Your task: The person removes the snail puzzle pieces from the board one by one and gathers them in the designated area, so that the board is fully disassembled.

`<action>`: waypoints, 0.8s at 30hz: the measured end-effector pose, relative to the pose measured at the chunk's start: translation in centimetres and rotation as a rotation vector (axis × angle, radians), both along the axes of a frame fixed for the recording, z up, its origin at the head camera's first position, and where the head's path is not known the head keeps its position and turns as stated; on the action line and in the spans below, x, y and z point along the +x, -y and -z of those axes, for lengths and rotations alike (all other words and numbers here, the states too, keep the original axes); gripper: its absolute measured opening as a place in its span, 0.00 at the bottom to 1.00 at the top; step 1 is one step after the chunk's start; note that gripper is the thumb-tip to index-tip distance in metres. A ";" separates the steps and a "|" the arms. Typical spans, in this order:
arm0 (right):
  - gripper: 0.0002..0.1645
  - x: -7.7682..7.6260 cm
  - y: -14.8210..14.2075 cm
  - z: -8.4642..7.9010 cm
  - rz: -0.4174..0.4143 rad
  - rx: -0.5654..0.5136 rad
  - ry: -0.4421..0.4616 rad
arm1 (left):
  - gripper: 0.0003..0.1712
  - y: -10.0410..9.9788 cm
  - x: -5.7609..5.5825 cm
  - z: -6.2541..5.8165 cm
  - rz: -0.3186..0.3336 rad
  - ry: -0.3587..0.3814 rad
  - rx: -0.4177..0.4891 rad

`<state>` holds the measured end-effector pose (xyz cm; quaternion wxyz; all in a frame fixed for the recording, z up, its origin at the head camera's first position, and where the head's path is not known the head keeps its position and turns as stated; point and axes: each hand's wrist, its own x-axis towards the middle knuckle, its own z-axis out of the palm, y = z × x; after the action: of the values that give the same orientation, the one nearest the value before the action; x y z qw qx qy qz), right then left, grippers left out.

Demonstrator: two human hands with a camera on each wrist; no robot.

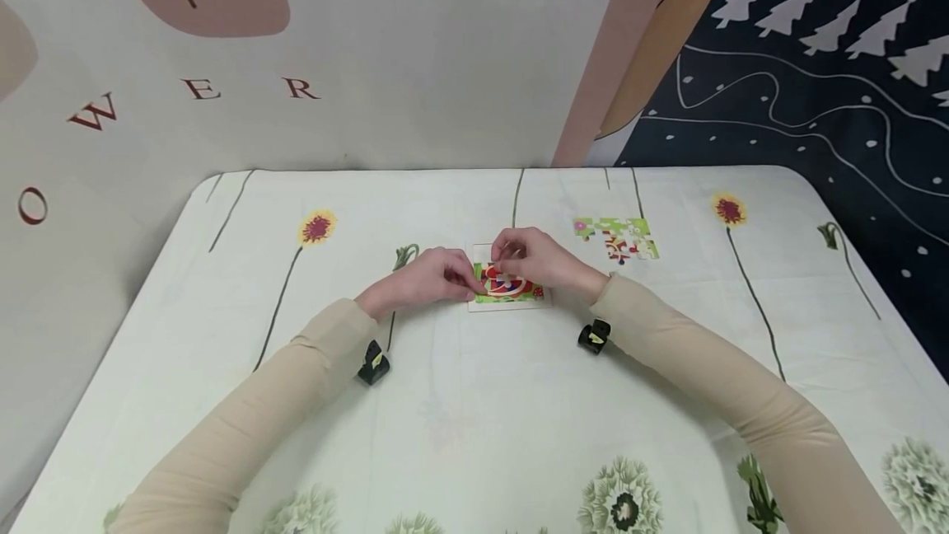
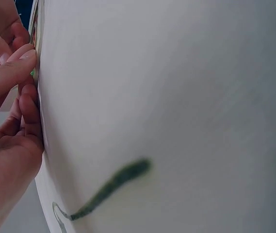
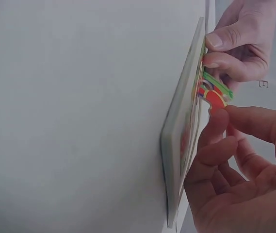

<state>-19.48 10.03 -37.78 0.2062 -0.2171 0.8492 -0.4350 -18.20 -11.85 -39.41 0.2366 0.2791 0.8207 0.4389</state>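
A small puzzle board (image 1: 511,308) with a light border lies mid-table, and colourful pieces fill part of it. My right hand (image 1: 537,258) is over its upper right side. In the right wrist view, that hand's thumb and forefinger pinch a red and green puzzle piece (image 3: 216,99), tilted up from the board's surface. My left hand (image 1: 437,274) rests at the board's left edge, its thumb and forefinger tips touching there. The left wrist view shows the left hand (image 2: 11,116) from the side, its other fingers lying against the cloth.
Several loose or partly joined puzzle pieces (image 1: 638,231) lie to the right, beyond the right hand. A white flower-print cloth (image 1: 474,402) covers the table. Behind stand a light printed backdrop (image 1: 445,48) and a dark one with white trees (image 1: 801,89). Each wrist carries a black device.
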 end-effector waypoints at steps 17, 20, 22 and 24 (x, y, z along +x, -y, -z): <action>0.07 -0.1 -1.6 -0.3 0.055 -0.033 -0.018 | 0.07 -0.1 0.1 -0.5 -0.002 0.002 0.006; 0.07 -0.1 -2.1 -0.2 0.053 -0.032 -0.030 | 0.07 -0.1 0.1 -0.4 -0.004 0.005 0.002; 0.07 -0.2 -2.4 -0.1 0.054 -0.035 -0.039 | 0.07 -0.1 0.1 -0.4 -0.010 0.015 0.001; 0.07 -0.2 -2.7 -0.2 0.058 -0.042 -0.043 | 0.07 -0.1 0.1 -0.3 -0.015 0.019 0.001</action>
<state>-19.64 12.78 -37.63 0.1705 -0.2062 0.8500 -0.4538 -18.12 -11.76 -39.10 0.2408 0.2692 0.8202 0.4437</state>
